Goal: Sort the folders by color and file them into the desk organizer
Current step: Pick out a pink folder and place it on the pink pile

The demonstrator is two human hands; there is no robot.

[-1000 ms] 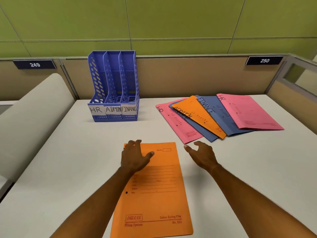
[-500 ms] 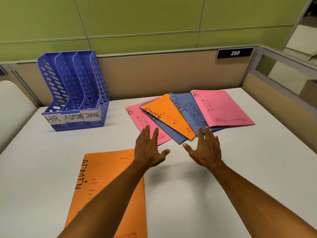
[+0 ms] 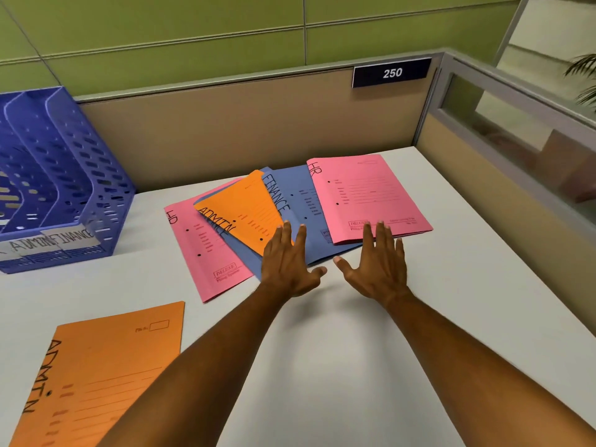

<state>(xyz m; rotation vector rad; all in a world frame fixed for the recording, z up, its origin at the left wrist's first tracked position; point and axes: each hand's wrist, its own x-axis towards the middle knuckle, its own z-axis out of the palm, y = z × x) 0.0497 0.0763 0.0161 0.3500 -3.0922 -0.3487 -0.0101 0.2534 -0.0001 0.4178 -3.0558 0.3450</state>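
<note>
Both hands, left hand (image 3: 285,264) & right hand (image 3: 379,262), spread flat over fanned matte card folders (image 3: 364,195).

Two orange folders (image 3: 96,375), two pink (image 3: 364,195), two blue (image 3: 300,201)

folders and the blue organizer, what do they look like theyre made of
The fanned folders, such as the pink folder, look like matte card or thick paper: flat, thin-edged, printed lines, handwritten labels, no shine. The blue organizer looks like moulded plastic: thin, slotted walls with a slight sheen, though blur leaves the finish uncertain.
</note>
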